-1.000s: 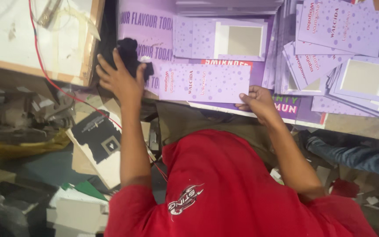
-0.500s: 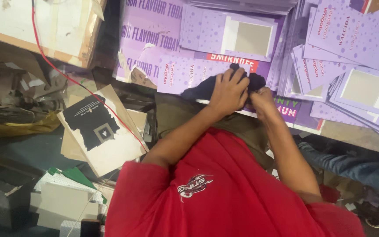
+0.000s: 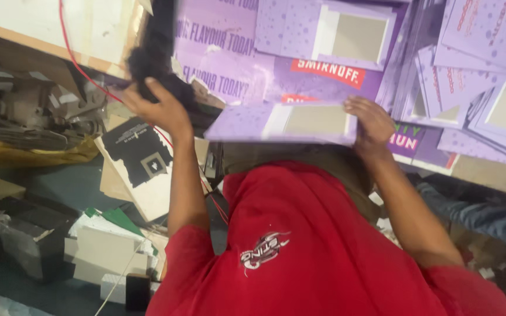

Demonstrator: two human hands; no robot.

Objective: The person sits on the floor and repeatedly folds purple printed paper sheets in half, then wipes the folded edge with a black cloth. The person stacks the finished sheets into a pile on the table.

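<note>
My left hand (image 3: pixel 160 110) is raised at the left and is closed on a dark fuzzy cloth (image 3: pixel 154 55) that hangs over the edge of the purple printed sheets. My right hand (image 3: pixel 373 120) grips the right end of a flat purple card with a grey window (image 3: pixel 285 123), held level just above my red shirt (image 3: pixel 311 246). Beyond it lies a large purple printed sheet (image 3: pixel 235 64) with another windowed purple card (image 3: pixel 335 32) on top.
Stacks of purple windowed cards (image 3: pixel 475 88) fill the right side. A red wire (image 3: pixel 83 73) runs down the left, past a black-and-white carton (image 3: pixel 142 161), a dark machine (image 3: pixel 24 111) and white blocks (image 3: pixel 103 251). A person's jeans-clad leg (image 3: pixel 481 205) lies at the right.
My left hand has swung from the middle out to the left, taking the dark cloth with it. My right hand has taken hold of a purple windowed card, which now sits in front of my chest.
</note>
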